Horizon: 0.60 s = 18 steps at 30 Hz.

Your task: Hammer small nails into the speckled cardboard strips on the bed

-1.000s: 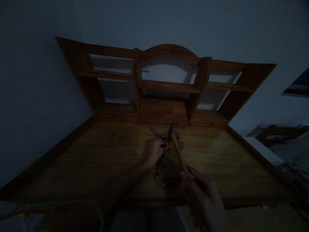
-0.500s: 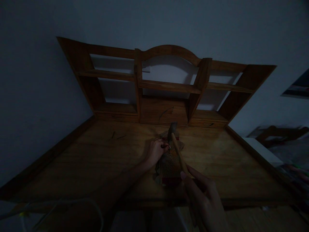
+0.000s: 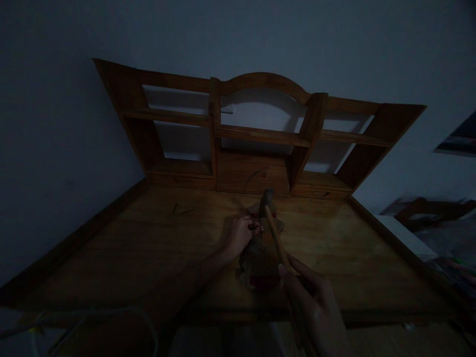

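The right hand (image 3: 310,297), near the bench's front edge, has its fingers clamped around the wooden handle of a hammer (image 3: 275,235). The handle slants away from that hand, and the dark head points towards the back edge, over the far end of a speckled block (image 3: 262,260). In this dim light I cannot tell whether the head touches the block or hangs just above it.

The block is on the bench (image 3: 178,243), about midway between the left and right edges, reaching from near the back edge towards the front one. A rumpled cloth (image 3: 279,226) shows around it, and a dark red band crosses its near end.

The left hand (image 3: 241,235) reaches in from the left edge's side, its fingers pinched together on a small dark piece (image 3: 254,226) at the block's left side.

Two thin dark strips (image 3: 184,212) lie towards the back left corner. Along the back edge stands a wooden shelf unit (image 3: 262,133) with an arched top.
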{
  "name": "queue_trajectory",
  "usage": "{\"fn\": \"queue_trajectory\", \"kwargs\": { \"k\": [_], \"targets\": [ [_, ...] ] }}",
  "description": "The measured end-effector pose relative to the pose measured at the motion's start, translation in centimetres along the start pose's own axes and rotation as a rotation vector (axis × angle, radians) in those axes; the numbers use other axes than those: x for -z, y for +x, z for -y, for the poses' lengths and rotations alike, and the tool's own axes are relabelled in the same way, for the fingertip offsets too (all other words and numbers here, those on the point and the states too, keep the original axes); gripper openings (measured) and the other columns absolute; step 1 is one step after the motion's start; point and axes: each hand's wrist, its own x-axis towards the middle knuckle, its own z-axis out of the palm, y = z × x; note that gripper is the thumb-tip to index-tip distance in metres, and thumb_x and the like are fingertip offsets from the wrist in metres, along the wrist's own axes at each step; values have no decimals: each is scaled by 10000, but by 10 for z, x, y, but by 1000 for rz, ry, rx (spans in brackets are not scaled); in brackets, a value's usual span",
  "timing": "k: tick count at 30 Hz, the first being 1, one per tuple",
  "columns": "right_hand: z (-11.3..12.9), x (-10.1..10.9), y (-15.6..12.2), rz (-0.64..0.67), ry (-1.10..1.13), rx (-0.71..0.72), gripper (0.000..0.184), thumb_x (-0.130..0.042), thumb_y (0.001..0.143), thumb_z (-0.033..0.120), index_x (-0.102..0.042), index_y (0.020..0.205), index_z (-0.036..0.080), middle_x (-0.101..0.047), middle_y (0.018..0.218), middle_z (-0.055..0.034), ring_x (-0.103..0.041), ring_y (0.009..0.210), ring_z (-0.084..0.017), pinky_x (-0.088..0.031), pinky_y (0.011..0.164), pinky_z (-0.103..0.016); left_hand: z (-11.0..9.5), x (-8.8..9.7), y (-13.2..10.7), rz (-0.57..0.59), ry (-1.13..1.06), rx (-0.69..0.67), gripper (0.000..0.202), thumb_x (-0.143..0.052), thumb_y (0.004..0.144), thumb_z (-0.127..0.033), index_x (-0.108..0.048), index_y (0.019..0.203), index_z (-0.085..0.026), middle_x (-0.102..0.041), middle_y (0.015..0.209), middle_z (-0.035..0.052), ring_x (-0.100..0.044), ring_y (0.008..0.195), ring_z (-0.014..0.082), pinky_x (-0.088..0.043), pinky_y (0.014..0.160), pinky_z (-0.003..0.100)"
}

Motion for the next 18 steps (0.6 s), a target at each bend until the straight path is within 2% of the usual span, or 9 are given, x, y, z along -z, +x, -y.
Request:
{"fn": "queue_trajectory", "kwargs": {
  "k": [4,10,15,18],
  "targets": [
    [-3,-1,0,-35,10,-25,586,-694,640,545,-677,1058,136,-610,621,-6,-582,589,-188,-458,482,-250,0,1,1,5,15,-27,98,-651,735,-179,-730,790,-192,-684,807,11,-614,695,124,-437,615,207],
    [-5,-4,0,-8,6,-52,544,-691,661,516,-676,1046,131,-561,550,12,-530,510,-155,-410,424,-231,-1,2,1,6,59,-50,93,-639,744,-173,-727,767,-192,-684,807,10,-625,731,133,-429,628,205],
    [-1,1,-2,-38,52,-10,494,-728,619,502,-700,978,164,-620,662,-38,-599,674,-209,-471,512,-252,-1,2,1,8,68,-24,108,-634,755,-203,-727,810,-205,-681,810,4,-624,723,129,-427,624,208],
    [-1,8,-3,-67,56,-31,499,-739,624,476,-689,1007,159,-614,653,-39,-593,647,-203,-468,499,-255,-1,3,0,10,59,-27,109,-628,759,-206,-728,802,-202,-672,778,4,-612,690,123,-429,611,207]
  ]
}}
